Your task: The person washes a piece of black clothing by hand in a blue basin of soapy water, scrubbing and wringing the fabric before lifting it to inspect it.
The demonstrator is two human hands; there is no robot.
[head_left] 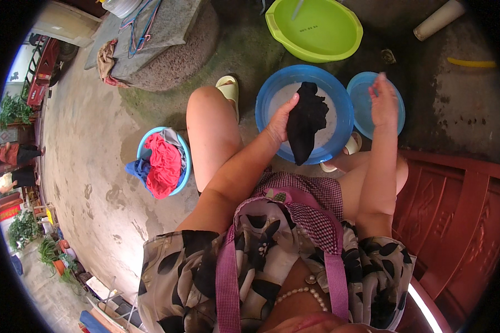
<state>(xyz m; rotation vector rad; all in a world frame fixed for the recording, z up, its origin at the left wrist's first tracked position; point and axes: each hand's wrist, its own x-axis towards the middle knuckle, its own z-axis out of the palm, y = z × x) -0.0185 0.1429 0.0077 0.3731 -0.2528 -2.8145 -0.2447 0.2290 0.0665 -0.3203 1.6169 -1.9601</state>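
Note:
My left hand (283, 117) is closed on a crumpled black cloth (306, 119), likely a small garment whose exact kind I cannot make out. The cloth hangs over a large blue basin (265, 89) holding pale, cloudy water. My right hand (384, 102) is raised over a smaller light-blue basin (397, 119) to the right, fingers apart with nothing in them. Part of that basin is hidden behind my right hand and forearm.
A lime-green basin (316, 33) stands beyond the blue one. To my left, a light-blue bucket (188, 161) holds red and blue clothes (164, 166). A stone slab (166, 39) bears hangers (141, 33) and a brown rag (106, 58). Red carved wooden panels (444, 200) are at right.

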